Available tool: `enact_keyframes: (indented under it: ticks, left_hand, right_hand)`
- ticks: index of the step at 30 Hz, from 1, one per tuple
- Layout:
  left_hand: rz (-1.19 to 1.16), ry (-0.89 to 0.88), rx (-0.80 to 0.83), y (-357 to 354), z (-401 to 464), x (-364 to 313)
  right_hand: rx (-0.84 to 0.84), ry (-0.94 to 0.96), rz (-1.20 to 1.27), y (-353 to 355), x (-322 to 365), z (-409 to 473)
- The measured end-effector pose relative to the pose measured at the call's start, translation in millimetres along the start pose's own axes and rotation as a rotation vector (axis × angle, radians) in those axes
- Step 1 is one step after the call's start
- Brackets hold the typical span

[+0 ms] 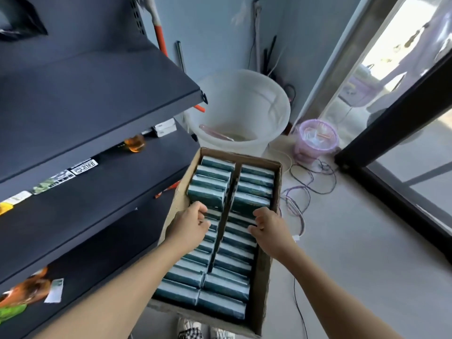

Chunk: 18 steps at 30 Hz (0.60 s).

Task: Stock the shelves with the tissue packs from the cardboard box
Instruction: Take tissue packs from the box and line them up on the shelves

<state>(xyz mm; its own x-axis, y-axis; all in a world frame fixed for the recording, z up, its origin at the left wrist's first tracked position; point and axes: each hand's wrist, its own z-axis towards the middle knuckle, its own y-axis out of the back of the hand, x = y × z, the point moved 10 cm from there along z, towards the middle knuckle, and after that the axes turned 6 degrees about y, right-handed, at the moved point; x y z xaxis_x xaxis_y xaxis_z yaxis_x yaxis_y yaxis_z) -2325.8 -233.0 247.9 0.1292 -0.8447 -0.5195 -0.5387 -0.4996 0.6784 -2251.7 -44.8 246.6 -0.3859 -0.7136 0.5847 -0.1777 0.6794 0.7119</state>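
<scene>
Reaching into the cardboard box with both hands, we see only the head view, so one pass covers it. The box sits on the floor just right of the shelves, probably so each pack is a short carry across. Tissue packs stand on edge in two tight rows split by a cardboard divider; packed this snug, a pack likely has to be dug out by its top edge, not scooped.

Our left hand is over the left row, fingers curled down onto the packs under it, with taller packs just beyond the knuckles. We read it as pinching a pack's top edge, but the fingertips are hidden, so we cannot tell if it really has a hold. Our right hand mirrors it over the right row, fingers hooked onto a pack edge just beyond it, thumb toward the divider; same doubt on the hold.

Two hands, one per row: we judge that as pulling two packs at once. The box looks full and no tissue packs show on the shelves, so stocking is at its start.

Beyond the hands: a white bucket and a small pink bin, cables beside the box.
</scene>
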Motion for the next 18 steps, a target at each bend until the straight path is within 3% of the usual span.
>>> enact_keyframes:
  ticks: [5, 9, 18]
  left_hand:
    - [0.131, -0.106, -0.061, -14, 58, -3]
    - [0.372, -0.204, -0.158, -22, 93, 1]
    - [0.674, -0.348, -0.335, -34, 127, 2]
  right_hand:
    - [-0.054, 0.006, -0.064, -18, -20, 40]
    - [-0.125, -0.02, -0.193, -35, -34, 67]
    - [-0.424, -0.111, -0.412, -40, -53, 92]
